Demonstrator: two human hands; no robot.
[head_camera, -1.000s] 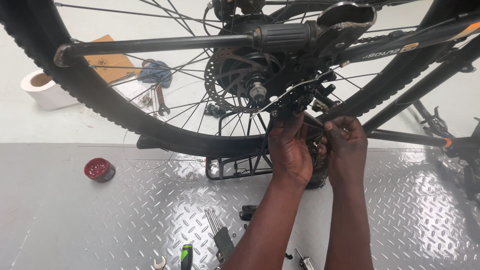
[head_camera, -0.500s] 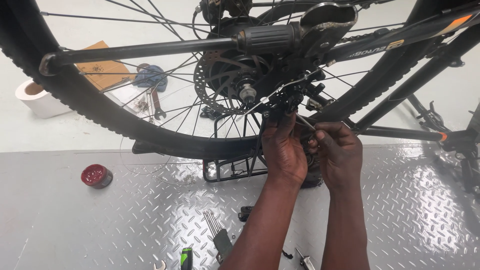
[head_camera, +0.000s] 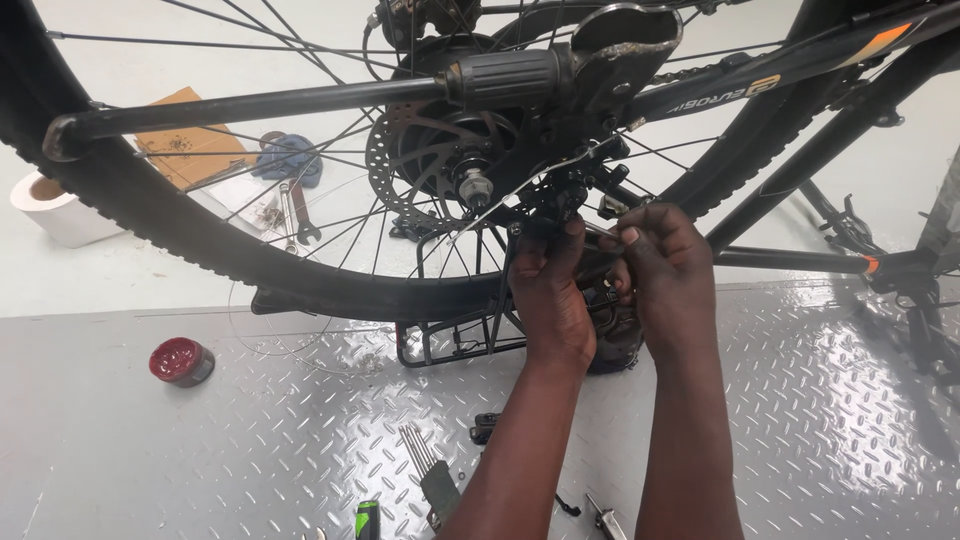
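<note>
Derailleur (head_camera: 570, 200): 1 | left hand (head_camera: 550, 290), right hand (head_camera: 665, 275): 2 gripping | wheel (head_camera: 250, 260): 1

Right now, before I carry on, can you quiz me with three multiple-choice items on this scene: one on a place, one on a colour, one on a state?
1. Where is the small round tin?
A. on the metal floor plate, left of the arms
B. on the wheel hub
C. in the right hand

2. What colour is the tin?
A. blue
B. red
C. yellow

3. What are the two hands doing?
A. resting flat on the floor
B. gripping the tyre
C. both raised at the derailleur beside the rear hub

Answers:
1 A: it sits on the plate, far left.
2 B: its top shows red.
3 C: the left hand and right hand have fingers closed at that mechanism.
</note>
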